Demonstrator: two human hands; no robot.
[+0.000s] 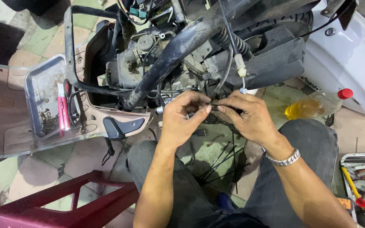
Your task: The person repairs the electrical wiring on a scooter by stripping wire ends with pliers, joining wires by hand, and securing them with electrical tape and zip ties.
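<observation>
My left hand (pixel 181 120) and my right hand (pixel 246 116) meet in front of a stripped scooter engine (pixel 161 55). Both pinch a thin black cable tie (pixel 214 105) between thumb and fingertips, just below the black frame tube (pixel 178 46). A silver bracelet (pixel 283 159) sits on my right wrist. A black cable with a white connector (pixel 240 67) hangs down right above my right hand. Several loose black ties (pixel 220 162) lie on the floor between my knees.
A metal tray (pixel 39 90) with a pink-handled tool (pixel 62 112) rests on the scooter footboard at left. A plastic bottle of yellow liquid (pixel 315 105) lies at right beside white body panels (pixel 347 55). A toolbox (pixel 364 181) is at far right, a dark red stool (pixel 64 202) at lower left.
</observation>
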